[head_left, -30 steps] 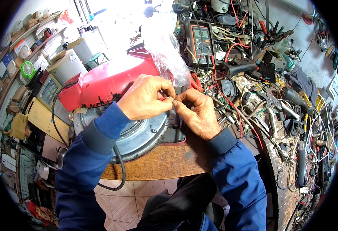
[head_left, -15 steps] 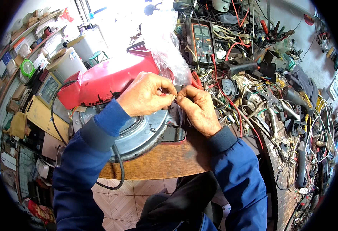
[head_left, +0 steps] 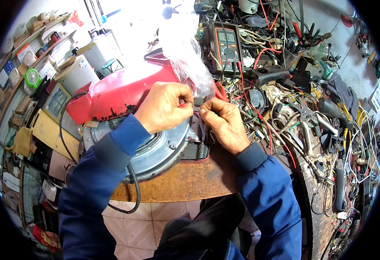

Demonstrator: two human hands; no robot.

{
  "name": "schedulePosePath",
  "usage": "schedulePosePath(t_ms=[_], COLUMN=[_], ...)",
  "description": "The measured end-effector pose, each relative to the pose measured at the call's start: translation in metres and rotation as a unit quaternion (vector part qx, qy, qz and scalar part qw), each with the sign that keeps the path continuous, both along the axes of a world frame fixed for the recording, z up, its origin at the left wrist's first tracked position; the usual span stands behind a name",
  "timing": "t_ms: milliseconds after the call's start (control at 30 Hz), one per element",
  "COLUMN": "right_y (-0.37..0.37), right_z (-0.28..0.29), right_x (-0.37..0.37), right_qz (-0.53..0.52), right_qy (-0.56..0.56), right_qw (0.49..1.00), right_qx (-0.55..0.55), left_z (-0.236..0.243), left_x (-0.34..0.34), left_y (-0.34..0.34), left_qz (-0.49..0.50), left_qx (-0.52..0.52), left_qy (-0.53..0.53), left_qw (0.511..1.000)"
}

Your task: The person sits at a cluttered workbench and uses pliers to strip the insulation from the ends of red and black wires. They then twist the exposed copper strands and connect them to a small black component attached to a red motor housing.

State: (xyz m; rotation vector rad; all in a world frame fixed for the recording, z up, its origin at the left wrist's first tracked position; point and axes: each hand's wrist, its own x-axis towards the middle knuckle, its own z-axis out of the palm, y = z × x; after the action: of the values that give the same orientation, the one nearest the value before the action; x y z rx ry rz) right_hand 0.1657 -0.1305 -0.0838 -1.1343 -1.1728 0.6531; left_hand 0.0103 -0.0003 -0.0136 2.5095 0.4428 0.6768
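Left hand (head_left: pixel 164 106) fingers pinched on a red wire (head_left: pixel 184 104), right hand (head_left: pixel 224 121) fingers pinched on a small dark part (head_left: pixel 198 101), above grey motor housing (head_left: pixel 164 151) on wooden table (head_left: pixel 185 182)

Multimeter (head_left: pixel 226 45), tangled wires (head_left: pixel 285 117), green stool (head_left: pixel 108 66)

We see our bare left hand (head_left: pixel 166 106) and right hand (head_left: pixel 224 123), both arms in blue jacket sleeves (head_left: pixel 99 173) ending in darker ribbed grey-blue cuffs (head_left: pixel 250 157), above dark trousers (head_left: pixel 198 229).
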Motion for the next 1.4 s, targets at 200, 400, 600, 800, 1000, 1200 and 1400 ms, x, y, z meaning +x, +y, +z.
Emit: schedulePosePath(t_ms=[200,400,600,800,1000,1200,1400], right_y=[0.003,0.001,0.0,-0.01,-0.011,-0.015,-0.013], right_z=[-0.003,0.002,0.006,0.016,0.01,0.015,0.006], right_x=[0.0,0.004,0.005,0.005,0.008,0.002,0.013], right_qz=[-0.014,-0.007,-0.042,-0.147,-0.162,-0.201,-0.191], right_qy=[0.058,0.108,-0.04,-0.289,-0.324,-0.33,-0.386], right_qw=[0.998,0.994,0.994,0.935,0.916,0.91,0.882], right_qx=[0.015,0.021,0.088,0.147,0.173,0.149,0.191], left_z=[0.008,0.0,-0.012,-0.012,-0.006,-0.012,-0.003], left_x=[0.0,0.003,0.006,0.009,0.01,0.009,0.01], left_y=[-0.009,-0.003,0.002,0.004,0.002,0.005,-0.003], left_qz=[-0.034,-0.122,-0.138,-0.128,-0.112,-0.091,-0.081], left_qx=[-0.044,0.011,-0.094,-0.116,-0.104,-0.092,-0.083], left_qy=[0.054,0.038,0.032,0.028,0.081,0.089,0.107], left_qw=[0.997,0.992,0.985,0.985,0.985,0.988,0.987])
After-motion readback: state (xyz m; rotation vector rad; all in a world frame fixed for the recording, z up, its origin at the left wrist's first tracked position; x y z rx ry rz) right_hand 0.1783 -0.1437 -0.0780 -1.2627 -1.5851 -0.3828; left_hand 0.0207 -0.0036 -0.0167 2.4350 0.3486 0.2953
